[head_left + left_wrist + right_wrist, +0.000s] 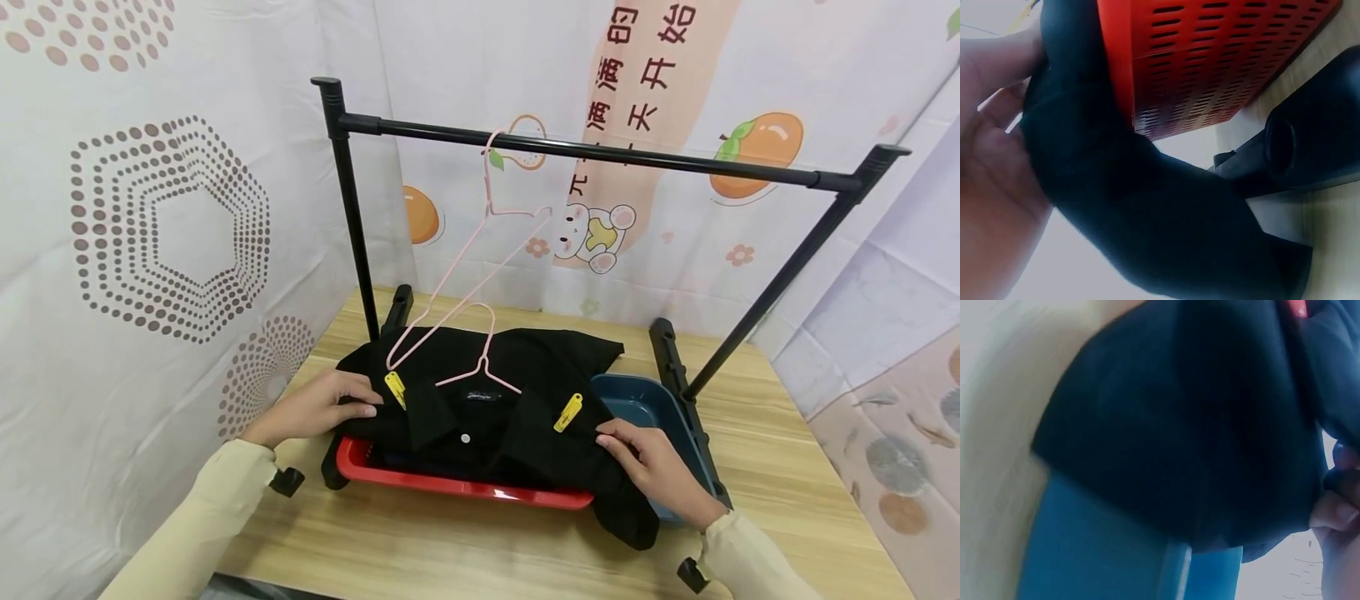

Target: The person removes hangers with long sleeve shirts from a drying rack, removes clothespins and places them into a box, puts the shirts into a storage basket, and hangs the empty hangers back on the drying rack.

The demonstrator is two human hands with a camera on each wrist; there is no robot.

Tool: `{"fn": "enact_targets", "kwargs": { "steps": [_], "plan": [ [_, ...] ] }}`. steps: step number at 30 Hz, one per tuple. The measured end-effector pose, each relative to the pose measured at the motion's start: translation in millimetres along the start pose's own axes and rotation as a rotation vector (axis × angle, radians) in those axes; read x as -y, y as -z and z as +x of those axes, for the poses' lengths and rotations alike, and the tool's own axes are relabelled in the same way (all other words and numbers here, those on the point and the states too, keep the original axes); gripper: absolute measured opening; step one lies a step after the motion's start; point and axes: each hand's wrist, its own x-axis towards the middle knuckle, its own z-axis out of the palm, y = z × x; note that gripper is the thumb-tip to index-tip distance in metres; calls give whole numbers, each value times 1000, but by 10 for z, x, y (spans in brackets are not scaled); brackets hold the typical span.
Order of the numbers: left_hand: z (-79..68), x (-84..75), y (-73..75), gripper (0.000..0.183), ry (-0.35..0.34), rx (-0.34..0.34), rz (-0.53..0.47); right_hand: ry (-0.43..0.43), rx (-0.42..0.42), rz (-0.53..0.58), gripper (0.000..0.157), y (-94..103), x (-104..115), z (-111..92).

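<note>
A black collared shirt point(555, 358) lies spread over a red basket point(465, 488), collar towards me, with a white button below its neck. The neck and hook of a pink hanger point(484, 364) rise out of the collar. One yellow clip point(395, 390) sits on the left shoulder, another yellow clip point(568, 412) on the right. My left hand point(330, 406) pinches the cloth at the left shoulder between thumb and fingers. At the right shoulder my right hand point(656, 467) pinches the shirt too, with the sleeve drooping past the basket's corner.
A black garment rack's rail point(600, 152) spans above the shirt. From it hangs a second pink hanger point(487, 187), its lower end overlapping the shirt in the head view. A blue basin point(637, 390) stands at the right, partly under the shirt. The rack's feet rest on the wooden table point(780, 483).
</note>
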Motion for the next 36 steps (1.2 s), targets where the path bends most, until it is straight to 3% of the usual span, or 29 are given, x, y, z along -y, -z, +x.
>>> {"fn": "enact_targets", "kwargs": {
  "steps": [7,12,17,24,28,36],
  "plan": [
    [-22,-26,-19,19,-52,-75,1,-40,88,15,21,127,13,62],
    [-24,-47,-20,21,-71,-129,21,-66,145,22,22,269,65,206],
    [-47,-55,-24,22,-72,-158,45,-104,182,57,23,273,168,375],
    [-72,-111,-9,23,-84,-207,115,-82,170,31,15,205,284,527],
    [-70,-138,2,23,-106,-243,157,-108,157,44,20,190,337,575],
    [-53,-148,-7,20,-125,-234,210,-137,146,1,25,148,392,576]
  ]
}}
